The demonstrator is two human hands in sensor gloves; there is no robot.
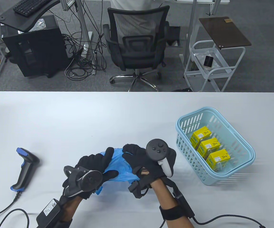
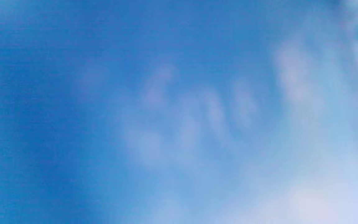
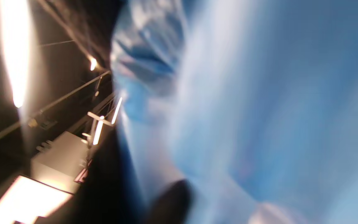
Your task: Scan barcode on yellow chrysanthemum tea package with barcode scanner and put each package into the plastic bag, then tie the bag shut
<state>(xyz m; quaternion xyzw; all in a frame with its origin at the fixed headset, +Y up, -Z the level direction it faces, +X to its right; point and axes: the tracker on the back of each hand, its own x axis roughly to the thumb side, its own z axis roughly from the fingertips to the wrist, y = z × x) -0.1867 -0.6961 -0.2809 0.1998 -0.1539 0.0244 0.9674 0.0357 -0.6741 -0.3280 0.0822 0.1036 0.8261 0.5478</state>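
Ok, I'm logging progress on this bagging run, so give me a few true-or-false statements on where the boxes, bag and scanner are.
1. Three yellow tea boxes lie in the basket. True.
2. The scanner is held in the left hand. False: it lies on the table, apart from the left hand.
3. Both hands hold the blue bag. True: the right hand grips it too.
4. The bag is tied shut with boxes inside. False: it is crumpled between the hands, and no box shows in it.

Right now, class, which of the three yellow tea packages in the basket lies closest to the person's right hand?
The package nearest the table's front edge, lowest of the row in the blue basket; the right hand is nearest it.
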